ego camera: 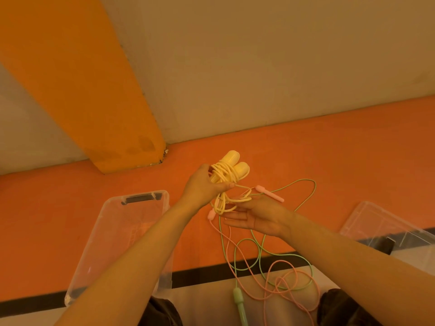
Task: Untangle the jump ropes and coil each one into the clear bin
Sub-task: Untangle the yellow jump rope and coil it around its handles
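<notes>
Left hand [202,184] grips yellow handles [235,163] pointing up-right.

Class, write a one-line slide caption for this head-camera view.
Left hand grips the coiled yellow jump rope, right hand open beneath; pink and green ropes on the floor.

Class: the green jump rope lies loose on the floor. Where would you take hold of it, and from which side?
Grip the green jump rope's handle. It is rigid, lies flat near the person's knees, clear of the cord loops; come from above with the free right hand.
</notes>
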`<state>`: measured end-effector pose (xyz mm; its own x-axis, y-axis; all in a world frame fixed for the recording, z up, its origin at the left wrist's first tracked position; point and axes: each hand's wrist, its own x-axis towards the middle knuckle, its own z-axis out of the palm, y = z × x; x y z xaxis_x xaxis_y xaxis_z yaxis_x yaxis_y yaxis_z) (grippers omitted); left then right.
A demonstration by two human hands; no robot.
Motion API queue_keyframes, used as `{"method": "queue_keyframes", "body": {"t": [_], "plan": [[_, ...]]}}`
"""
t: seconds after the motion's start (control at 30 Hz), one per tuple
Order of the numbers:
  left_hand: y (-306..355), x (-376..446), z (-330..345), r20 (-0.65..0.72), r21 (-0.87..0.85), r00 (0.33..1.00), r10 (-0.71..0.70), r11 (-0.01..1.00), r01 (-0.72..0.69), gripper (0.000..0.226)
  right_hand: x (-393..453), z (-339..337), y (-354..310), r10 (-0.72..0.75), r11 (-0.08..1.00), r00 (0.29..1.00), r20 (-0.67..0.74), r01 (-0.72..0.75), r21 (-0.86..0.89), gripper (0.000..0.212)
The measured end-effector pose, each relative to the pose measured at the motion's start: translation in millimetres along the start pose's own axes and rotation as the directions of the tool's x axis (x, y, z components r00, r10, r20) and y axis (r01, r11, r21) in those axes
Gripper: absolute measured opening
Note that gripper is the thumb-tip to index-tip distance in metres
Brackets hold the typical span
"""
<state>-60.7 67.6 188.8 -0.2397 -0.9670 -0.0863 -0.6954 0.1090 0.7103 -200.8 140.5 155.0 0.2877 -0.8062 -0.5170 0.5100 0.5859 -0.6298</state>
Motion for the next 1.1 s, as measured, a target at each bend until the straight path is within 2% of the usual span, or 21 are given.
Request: {"method": "queue_keyframes", "body": {"t": [0.37, 0.7, 0.83, 0.93, 1.1], "plan": [[-0.5, 0.2, 0.3, -0.002, -0.003, 1.000, 0.008, 1.000, -0.008, 0.068, -3.4, 4.4, -2.5, 0.036, 0.996, 0.996, 0.086, -0.043, 0.072, 0.018], [-1.7, 2.2, -1.1, -0.020, 0.000, 0.999, 0.029, 1.000, -0.029, 0.068, 1.8, 2.8, -1.3, 0.011, 0.990, 1.000, -0.007, -0.010, 0.142, 0.010], [-2.7, 3.7, -2.4, -0.033, 0.006, 0.999, 0.041, 0.999, -0.041, 0.067, 5.7, 0.2, -2.0, -0.024, 0.990, 0.999, -0.049, 0.030, 0.140, 0.018], [-2.9, 3.9, -2.9, -0.041, -0.001, 0.998, 0.053, 0.999, -0.053, 0.065, 4.1, -0.3, -3.0, -0.037, 0.991, 0.999, -0.037, 0.041, 0.126, 0.012], [-2.7, 4.1, -2.0, -0.043, 0.002, 0.997, 0.071, 0.998, -0.071, 0.064, 4.0, 0.1, -1.6, -0.055, 0.995, 0.998, 0.009, 0.054, 0.089, 0.021]]}}
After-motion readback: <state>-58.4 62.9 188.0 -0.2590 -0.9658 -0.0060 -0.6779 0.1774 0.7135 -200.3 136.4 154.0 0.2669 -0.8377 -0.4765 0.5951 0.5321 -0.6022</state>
